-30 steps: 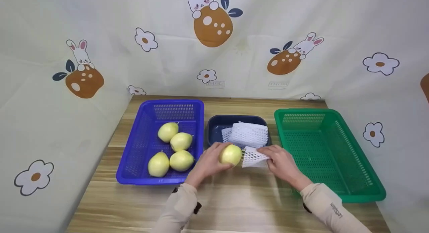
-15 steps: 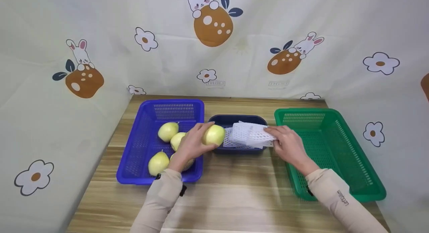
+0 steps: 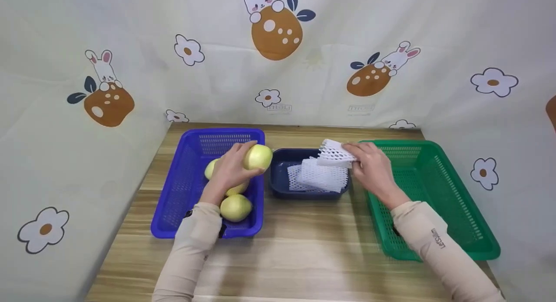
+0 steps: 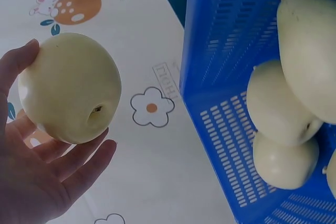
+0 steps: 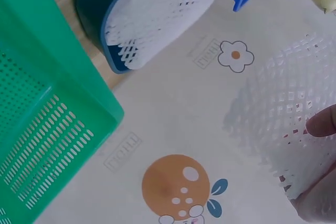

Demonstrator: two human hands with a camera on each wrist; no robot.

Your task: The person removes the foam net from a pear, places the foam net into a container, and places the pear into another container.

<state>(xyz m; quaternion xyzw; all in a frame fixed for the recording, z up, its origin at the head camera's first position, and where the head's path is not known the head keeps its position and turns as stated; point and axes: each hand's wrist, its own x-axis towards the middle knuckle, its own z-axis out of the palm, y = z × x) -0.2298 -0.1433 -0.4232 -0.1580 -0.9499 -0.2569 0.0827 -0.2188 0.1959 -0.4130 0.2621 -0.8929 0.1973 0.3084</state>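
My left hand [image 3: 229,169] grips a pale yellow-green pear [image 3: 259,157] in the air above the right rim of the blue basket [image 3: 161,213]. In the left wrist view, the fingers and thumb wrap the held pear [image 4: 71,85], its hollowed end facing the camera. Partly hidden under that hand, several more pears [image 3: 236,208] lie in the basket. My right hand [image 3: 371,169] pinches a white foam net sleeve [image 3: 335,155] by its right end, over the dark blue tub [image 3: 279,176]. The sleeve [image 5: 283,108] looks flat, with thumb and fingers on it in the right wrist view.
More white foam nets [image 3: 319,176] lie stacked in the tub, between the two baskets. A green basket [image 3: 486,245] stands at the right, partly behind my right forearm. Patterned cloth [image 3: 312,89] surrounds the wooden table [image 3: 299,258] at the back and sides.
The pear and the foam sleeve, close together at first, have drawn apart. My left hand has carried the pear left and away from me; my right hand has lifted the sleeve farther back over the tub.
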